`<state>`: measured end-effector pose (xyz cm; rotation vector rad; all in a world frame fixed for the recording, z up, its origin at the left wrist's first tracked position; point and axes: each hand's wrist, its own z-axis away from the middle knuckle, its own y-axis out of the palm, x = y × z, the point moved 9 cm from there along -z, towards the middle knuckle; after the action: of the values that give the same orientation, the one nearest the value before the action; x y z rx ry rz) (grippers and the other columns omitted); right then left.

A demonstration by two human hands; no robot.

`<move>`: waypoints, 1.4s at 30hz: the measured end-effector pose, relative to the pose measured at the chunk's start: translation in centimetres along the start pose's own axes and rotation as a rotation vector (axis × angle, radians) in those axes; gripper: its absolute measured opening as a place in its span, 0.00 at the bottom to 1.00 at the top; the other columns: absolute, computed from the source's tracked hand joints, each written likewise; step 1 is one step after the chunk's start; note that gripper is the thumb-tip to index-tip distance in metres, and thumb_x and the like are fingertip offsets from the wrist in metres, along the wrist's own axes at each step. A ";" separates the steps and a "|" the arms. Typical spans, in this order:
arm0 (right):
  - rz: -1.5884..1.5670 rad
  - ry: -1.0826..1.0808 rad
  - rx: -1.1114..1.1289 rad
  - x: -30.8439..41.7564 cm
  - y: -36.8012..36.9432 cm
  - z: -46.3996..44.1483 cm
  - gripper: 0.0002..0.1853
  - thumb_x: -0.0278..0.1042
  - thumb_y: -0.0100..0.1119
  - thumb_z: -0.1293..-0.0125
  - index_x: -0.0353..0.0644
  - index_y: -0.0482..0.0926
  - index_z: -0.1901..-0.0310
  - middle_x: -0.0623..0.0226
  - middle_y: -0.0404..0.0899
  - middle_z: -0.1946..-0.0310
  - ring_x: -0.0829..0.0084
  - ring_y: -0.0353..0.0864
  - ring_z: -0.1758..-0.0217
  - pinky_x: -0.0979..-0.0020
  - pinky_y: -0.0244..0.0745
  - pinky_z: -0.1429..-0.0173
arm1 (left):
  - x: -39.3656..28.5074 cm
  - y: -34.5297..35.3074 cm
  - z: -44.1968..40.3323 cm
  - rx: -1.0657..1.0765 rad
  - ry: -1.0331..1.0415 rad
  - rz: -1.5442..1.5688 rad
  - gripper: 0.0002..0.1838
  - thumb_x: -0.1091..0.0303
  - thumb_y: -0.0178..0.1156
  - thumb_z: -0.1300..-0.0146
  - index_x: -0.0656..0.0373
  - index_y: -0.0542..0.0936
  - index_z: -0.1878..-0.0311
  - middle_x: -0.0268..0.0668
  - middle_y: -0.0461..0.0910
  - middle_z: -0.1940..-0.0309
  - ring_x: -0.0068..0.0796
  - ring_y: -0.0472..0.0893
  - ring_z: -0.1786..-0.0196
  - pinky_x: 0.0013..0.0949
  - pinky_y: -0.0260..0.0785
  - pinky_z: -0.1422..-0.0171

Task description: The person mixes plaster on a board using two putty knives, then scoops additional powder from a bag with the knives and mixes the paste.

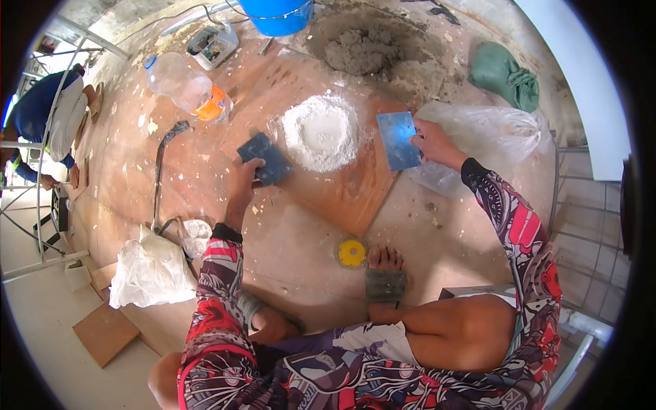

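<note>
My left hand [247, 179] is closed on a dark blue-grey flat scraper plate [265, 158], tilted close to the floor. In my right hand [437, 145] is a lighter blue flat scraper plate [398, 141], gripped at its right edge and catching the light. Between the two plates lies a ring-shaped mound of white powder [320, 132] with a hollow in its middle, where the surface looks smooth and pale. It rests on a reddish-brown board [355, 205]. Both plates are apart from the mound.
Beyond the mound stand a plastic bottle [184, 87], a cut jug [213, 45], a blue bucket [279, 16] and a grey sand pile [362, 53]. A green sack [504, 75] and clear plastic bag [478, 130] lie right. Near my foot is a yellow disc [352, 253]. Another person [51, 116] bends at left.
</note>
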<state>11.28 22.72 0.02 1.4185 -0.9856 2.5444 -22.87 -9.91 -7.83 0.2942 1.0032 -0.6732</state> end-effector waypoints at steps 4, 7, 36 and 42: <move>-0.007 0.028 -0.009 -0.4 -0.3 0.2 0.10 0.28 0.59 0.31 0.31 0.73 0.54 0.58 0.82 0.66 0.71 0.82 0.76 0.68 0.81 0.78 | 3.3 1.8 1.8 0.072 -0.104 0.093 0.13 0.68 0.66 0.38 0.58 0.80 0.51 0.35 0.83 0.62 0.32 0.86 0.65 0.42 0.84 0.66; -0.012 0.015 -0.015 -0.3 -0.4 0.0 0.11 0.28 0.59 0.31 0.31 0.73 0.54 0.58 0.82 0.66 0.71 0.82 0.76 0.68 0.81 0.78 | 3.9 4.1 2.5 0.114 -0.063 0.152 0.11 0.69 0.65 0.36 0.59 0.80 0.52 0.36 0.83 0.62 0.31 0.86 0.66 0.40 0.84 0.67; 0.043 -0.016 -0.060 -0.3 -1.9 0.1 0.10 0.28 0.59 0.31 0.31 0.73 0.54 0.58 0.82 0.66 0.69 0.83 0.76 0.66 0.82 0.77 | 8.0 11.4 11.2 0.103 -0.204 0.444 0.11 0.67 0.56 0.27 0.63 0.77 0.48 0.39 0.85 0.56 0.38 0.88 0.58 0.42 0.85 0.59; 0.028 -0.012 -0.052 0.3 -1.6 -0.3 0.10 0.28 0.59 0.31 0.31 0.72 0.54 0.58 0.81 0.67 0.69 0.83 0.76 0.66 0.81 0.77 | 8.6 16.5 11.2 0.048 -0.273 0.670 0.10 0.69 0.58 0.25 0.63 0.77 0.47 0.44 0.84 0.54 0.40 0.87 0.55 0.41 0.85 0.50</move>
<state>11.44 24.12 0.95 1.4187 -1.0722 2.5131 -1.63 -6.39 -10.52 0.5331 0.5708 -0.1187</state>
